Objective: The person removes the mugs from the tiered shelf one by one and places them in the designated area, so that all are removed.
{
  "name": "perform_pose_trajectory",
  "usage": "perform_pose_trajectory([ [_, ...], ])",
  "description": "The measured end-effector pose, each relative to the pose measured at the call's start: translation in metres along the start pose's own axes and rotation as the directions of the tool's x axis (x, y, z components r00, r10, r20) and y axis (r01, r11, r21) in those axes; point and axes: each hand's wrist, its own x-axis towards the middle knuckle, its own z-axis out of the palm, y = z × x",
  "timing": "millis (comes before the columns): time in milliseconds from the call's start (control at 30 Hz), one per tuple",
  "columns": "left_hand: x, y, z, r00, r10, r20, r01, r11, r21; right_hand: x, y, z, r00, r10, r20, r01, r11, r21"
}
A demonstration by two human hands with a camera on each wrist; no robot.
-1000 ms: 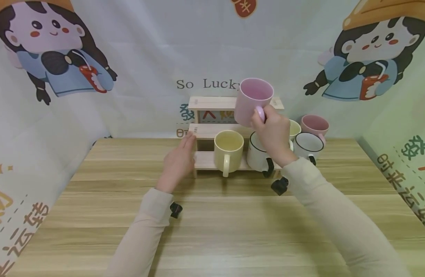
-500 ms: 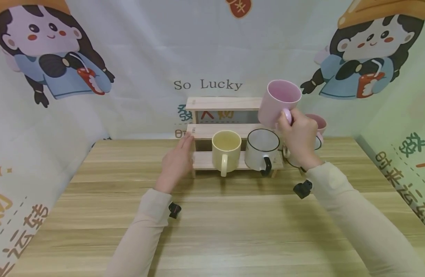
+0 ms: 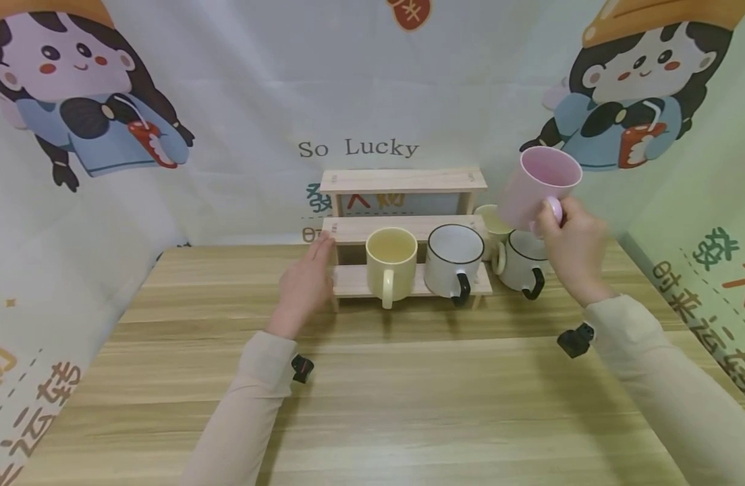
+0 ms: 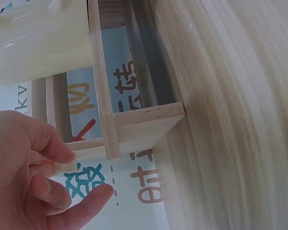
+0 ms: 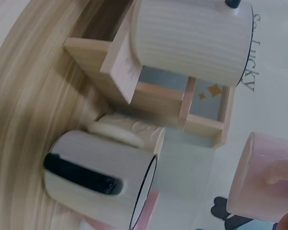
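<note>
Right of the wooden rack [image 3: 403, 221], the right hand [image 3: 574, 248] holds a pink mug [image 3: 533, 197] aloft, fingers pinching its handle, while the left hand [image 3: 304, 285], fingers slightly spread, touches the rack's left end, seemingly a mid-air carry that next calls for level lowering.

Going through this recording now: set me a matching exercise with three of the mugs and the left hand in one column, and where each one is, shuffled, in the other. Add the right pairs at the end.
Column one
1. Raised pink mug
2. Left hand
3. Yellow mug nearer the left hand
4. White mug farther right

Column two
A. On the lowest shelf of the wooden rack
B. Held by its handle in the right hand
C. On the table, to the right of the rack
D. Touching the rack's left end

Right pairs: 1-B, 2-D, 3-A, 4-C
</note>
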Motion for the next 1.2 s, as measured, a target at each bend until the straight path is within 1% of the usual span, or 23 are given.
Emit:
perform_pose_trajectory([
  [133,0.0,0.0,0.0,1.0,-0.002,-0.006,0.002,1.0,-0.006,-0.001,0.013,-0.005,0.999,0.008,-0.045,-0.008,1.0,-0.014],
  [233,0.0,0.001,0.0,1.0,-0.003,-0.009,0.003,1.0,-0.007,-0.002,0.022,-0.008,0.996,0.009,-0.093,-0.012,0.999,-0.031],
  [367,-0.001,0.0,-0.001,1.0,0.001,-0.007,-0.001,1.0,-0.009,-0.004,0.033,-0.012,0.993,0.04,-0.112,-0.045,0.998,-0.04],
  [533,-0.003,0.0,-0.001,1.0,0.007,-0.013,-0.007,1.0,-0.006,-0.006,0.047,-0.02,0.992,0.093,-0.089,-0.099,0.993,-0.06],
  [633,-0.002,-0.001,0.0,1.0,0.016,-0.023,-0.017,1.0,-0.002,-0.006,0.057,-0.025,0.993,0.079,-0.085,-0.086,0.992,-0.09],
  [767,-0.002,-0.001,0.0,0.999,0.02,-0.035,-0.02,1.0,0.001,-0.006,0.068,-0.031,0.996,0.089,-0.033,-0.092,0.989,-0.117],
  [867,-0.002,-0.001,-0.001,0.999,0.018,-0.034,-0.018,1.0,0.0,-0.006,0.077,-0.034,0.99,0.138,0.017,-0.134,0.98,-0.144],
  [933,-0.001,-0.001,-0.002,0.999,0.016,-0.03,-0.016,1.0,0.0,-0.006,0.082,-0.034,0.988,0.149,0.03,-0.142,0.977,-0.16],
  [1067,-0.001,-0.002,-0.002,1.0,0.014,-0.017,-0.014,1.0,-0.005,-0.008,0.092,-0.035,0.993,0.116,0.035,-0.108,0.979,-0.173],
  [1200,-0.001,-0.002,-0.001,1.0,0.009,-0.01,-0.009,1.0,-0.008,-0.012,0.099,-0.034,0.994,0.087,0.058,-0.075,0.979,-0.188],
])
